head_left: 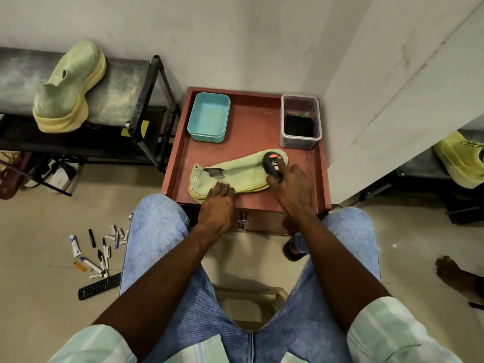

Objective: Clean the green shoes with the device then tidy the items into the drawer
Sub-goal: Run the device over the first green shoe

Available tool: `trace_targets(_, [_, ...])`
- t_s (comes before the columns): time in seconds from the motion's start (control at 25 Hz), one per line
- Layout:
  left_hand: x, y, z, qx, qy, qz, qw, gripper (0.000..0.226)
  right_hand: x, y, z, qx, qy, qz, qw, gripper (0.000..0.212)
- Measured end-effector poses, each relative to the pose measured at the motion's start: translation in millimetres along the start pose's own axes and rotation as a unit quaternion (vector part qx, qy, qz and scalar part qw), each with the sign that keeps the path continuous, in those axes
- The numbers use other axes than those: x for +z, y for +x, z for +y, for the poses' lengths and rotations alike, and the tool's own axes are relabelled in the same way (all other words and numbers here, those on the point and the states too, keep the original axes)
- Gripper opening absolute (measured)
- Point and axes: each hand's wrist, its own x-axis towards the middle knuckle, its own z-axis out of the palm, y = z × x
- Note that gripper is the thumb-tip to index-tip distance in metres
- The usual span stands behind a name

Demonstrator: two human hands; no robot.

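Black plastic device (272, 165), red buttons on top, sat clamped in the right hand (290, 184): fingers curled round its rear, one fingertip on the buttons. Its nose was pressed to the toe of the green shoe (235, 172). Left hand (218, 199) lay flat on the shoe near the heel, fingers straight and together, pinning it.

The shoe lay on its side on the red-brown cabinet top (251, 121), between both hands. Knit upper looked soft and light, so it would likely give and slide under the device; the thick pale sole looked the stiffer place to grip.

Second green shoe (70, 85) stood on the rack (146, 82), left, well apart. Drawer handle (243, 222) below the top; drawer looked closed.
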Motion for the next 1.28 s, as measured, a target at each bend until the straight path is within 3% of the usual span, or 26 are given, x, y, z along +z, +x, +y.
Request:
trace_targets(0.08, [-0.3,0.0,0.5,0.002,-0.001,-0.004,1.000,0.072,2.3,-1.1,3.8,0.007,-0.006,-0.007,1.000,0.056])
trace_targets(0.16, [0.2,-1.9,1.1,0.000,-0.002,0.004,1.000,0.073,-2.2,5.4,14.9,0.111,0.017,0.018,0.993,0.058])
trace_targets(0.24, [-0.3,-1.7,0.6,-0.002,-0.006,0.011,1.000,0.071,-2.4,6.1,15.9,0.149,0.055,0.021,0.987,0.059])
trace_targets(0.44, [-3.6,-0.9,3.2,-0.003,-0.020,0.022,1.000,0.065,9.2,-10.0,10.2,-0.022,-0.022,-0.016,0.999,0.061])
trace_targets(0.56, [-3.8,-2.4,3.2,-0.007,-0.021,0.019,1.000,0.067,5.8,-5.1,15.6,0.060,0.017,-0.030,0.998,0.064])
trace_targets(0.72, [-4.8,-2.0,4.1,-0.011,-0.032,0.014,0.999,0.065,16.0,-14.8,6.5,-0.121,-0.072,-0.082,0.987,0.064])
trace_targets(0.84, [-5.5,-3.3,5.5,-0.011,-0.032,0.029,0.999,0.066,-2.4,4.6,15.7,0.003,-0.041,-0.035,0.999,0.061])
trace_targets(0.88, [-5.6,-4.1,5.8,-0.010,-0.030,0.029,0.999,0.066,-4.5,6.0,12.5,-0.013,-0.048,-0.022,0.999,0.060])
trace_targets(1.0, [-5.5,-4.8,5.4,-0.013,-0.031,0.035,0.999,0.064,1.6,-10.1,3.3,-0.207,-0.115,-0.065,0.969,0.060])
trace_targets(1.04, [-5.2,-3.2,4.6,-0.012,-0.034,0.035,0.999,0.064,-1.9,-6.1,6.6,-0.217,-0.127,-0.065,0.966,0.060])
trace_targets(1.16, [-1.9,-1.0,4.6,-0.012,-0.030,0.027,0.999,0.067,-7.9,8.9,9.9,-0.059,-0.062,-0.025,0.996,0.057])
trace_targets(1.28, [-1.8,-1.7,4.1,-0.011,-0.025,0.029,0.999,0.064,2.2,-9.8,-1.7,-0.184,-0.088,-0.090,0.975,0.061])
